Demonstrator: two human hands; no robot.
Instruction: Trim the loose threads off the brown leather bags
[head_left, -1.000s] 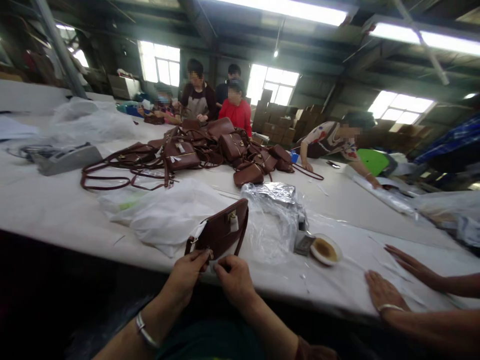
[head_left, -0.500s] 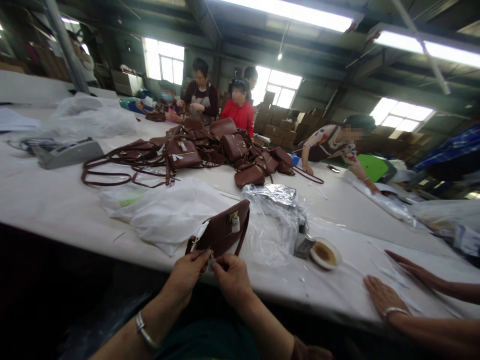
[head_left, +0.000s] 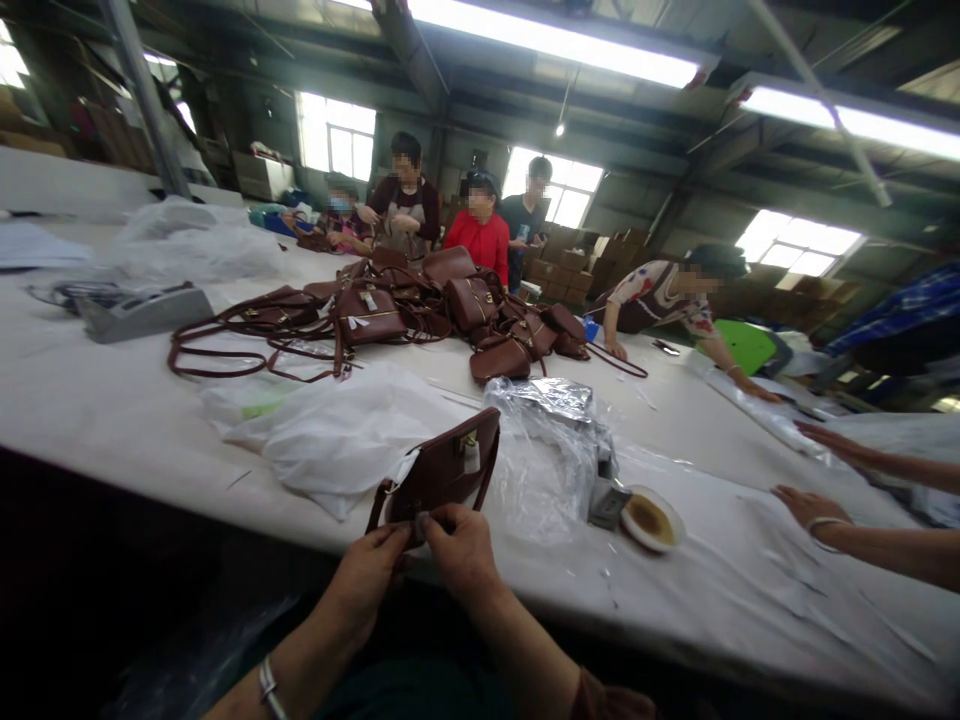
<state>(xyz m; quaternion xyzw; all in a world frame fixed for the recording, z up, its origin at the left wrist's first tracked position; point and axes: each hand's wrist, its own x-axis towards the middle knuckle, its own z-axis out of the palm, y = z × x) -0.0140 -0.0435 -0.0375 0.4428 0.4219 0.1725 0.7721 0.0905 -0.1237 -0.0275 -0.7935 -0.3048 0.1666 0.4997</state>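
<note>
Brown handbag (head_left: pixel 442 470) stands at table (head_left: pixel 112 420) near edge, long axis rising rightward; left hand (head_left: pixel 367 572) and right hand (head_left: pixel 461 540) both pinch its bottom rim.

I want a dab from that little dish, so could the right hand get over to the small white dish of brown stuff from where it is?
Probably yes. The right hand is pinching the brown handbag's near edge, and the white dish lies just to its right on the table. Only bare cloth lies between; the crinkled clear plastic sits farther back.
</note>
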